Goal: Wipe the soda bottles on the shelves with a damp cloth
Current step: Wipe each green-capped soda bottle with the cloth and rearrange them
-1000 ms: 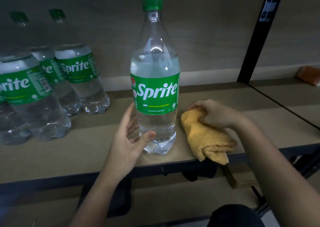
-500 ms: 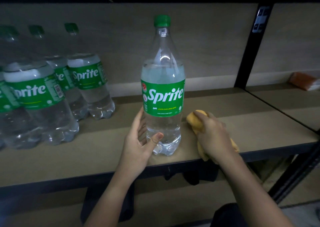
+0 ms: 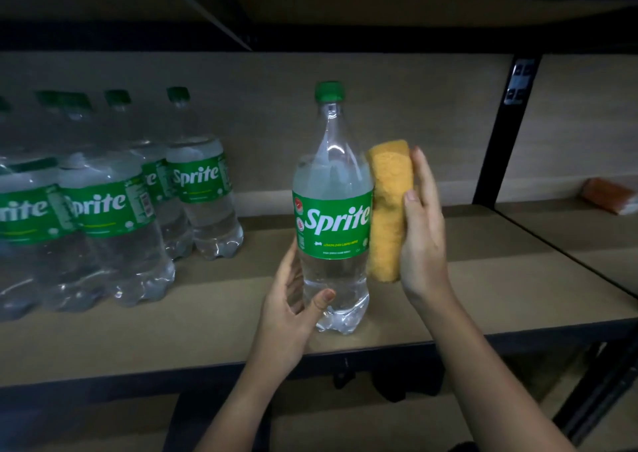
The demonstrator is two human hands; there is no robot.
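While the bottle stands upright on the shelf:
Left hand (image 3: 290, 310): curled round the Sprite bottle (image 3: 333, 210) — low down.
Right hand (image 3: 423, 230): straight fingers press yellow cloth (image 3: 388, 206) against its side.
Shelf (image 3: 466, 299): more bottles (image 3: 114, 216) left.

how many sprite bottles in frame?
5 clearly: one bottle at shelf center, held by the left hand; four grouped at left. More may be hidden or cut off there.

Two bare forearms — no sleeves, rings or watch; left hand (image 3: 293, 310), right hand (image 3: 423, 230) ungloved.
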